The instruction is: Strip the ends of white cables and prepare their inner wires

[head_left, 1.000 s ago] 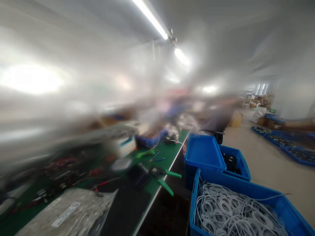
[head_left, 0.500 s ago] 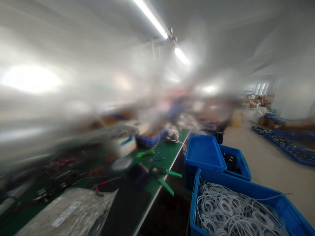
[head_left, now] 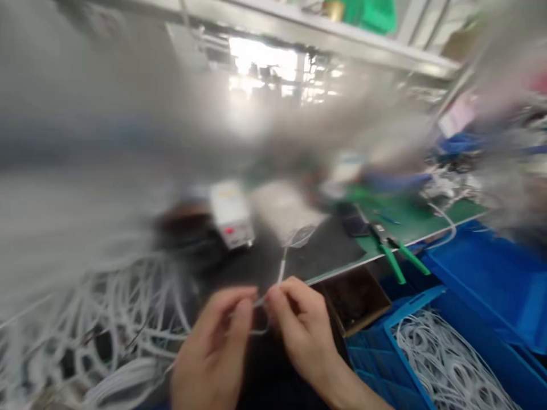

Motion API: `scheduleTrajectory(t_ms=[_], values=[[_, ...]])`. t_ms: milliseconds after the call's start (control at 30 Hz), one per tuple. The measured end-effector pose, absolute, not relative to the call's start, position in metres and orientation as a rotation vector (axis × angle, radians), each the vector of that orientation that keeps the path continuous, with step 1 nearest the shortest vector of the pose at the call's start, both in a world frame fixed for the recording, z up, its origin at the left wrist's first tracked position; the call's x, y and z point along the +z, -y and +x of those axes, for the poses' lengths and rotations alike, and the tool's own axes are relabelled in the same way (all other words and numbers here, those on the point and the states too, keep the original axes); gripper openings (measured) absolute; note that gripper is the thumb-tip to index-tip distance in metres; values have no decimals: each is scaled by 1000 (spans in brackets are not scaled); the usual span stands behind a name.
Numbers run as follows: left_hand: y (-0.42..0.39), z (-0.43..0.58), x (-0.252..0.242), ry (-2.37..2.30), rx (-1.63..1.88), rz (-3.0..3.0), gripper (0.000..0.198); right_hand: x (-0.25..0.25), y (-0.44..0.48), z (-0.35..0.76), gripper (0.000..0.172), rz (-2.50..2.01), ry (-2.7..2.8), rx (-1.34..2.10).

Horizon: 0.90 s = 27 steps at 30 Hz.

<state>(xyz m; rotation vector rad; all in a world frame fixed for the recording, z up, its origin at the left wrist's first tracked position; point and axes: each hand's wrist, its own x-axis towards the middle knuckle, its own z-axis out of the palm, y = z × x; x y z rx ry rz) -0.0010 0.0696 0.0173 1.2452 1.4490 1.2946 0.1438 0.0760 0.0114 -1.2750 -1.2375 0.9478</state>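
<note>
My left hand (head_left: 216,356) and my right hand (head_left: 305,330) meet low in the middle of the view, over the near edge of a workbench. Both pinch a thin white cable (head_left: 280,273) between finger and thumb. The cable rises from my fingertips toward a blurred white bag (head_left: 286,213) on a dark mat (head_left: 320,250). The picture is smeared by motion, so the cable's end is hard to make out.
A heap of white cables (head_left: 106,319) lies at the left. Green-handled pliers (head_left: 395,250) rest on the green bench edge. A small white box with a red light (head_left: 231,213) stands behind. Blue bins (head_left: 482,279), one with coiled white cables (head_left: 444,364), stand at the right.
The view has swung from down the long bench and the room to the bench in front of me. Both hands have come into view, pinching the white cable.
</note>
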Motion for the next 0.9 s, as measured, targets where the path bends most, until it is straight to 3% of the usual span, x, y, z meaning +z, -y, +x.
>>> scheduleTrajectory(t_ms=[167, 600, 767, 900], values=[[-85, 13, 18, -1298, 1155, 1242, 30, 6, -68, 153, 38, -1256, 1378, 1025], [-85, 28, 11, -954, 1081, 720, 30, 2, -57, 160, 46, -1079, 1038, 1713], [-80, 26, 14, -975, 1156, 750, 20, 6, -55, 170, 48, -1206, 1341, 1491], [-76, 24, 17, -1046, 1226, 923, 12, 15, -62, 186, 22, -1349, 1379, 1081]])
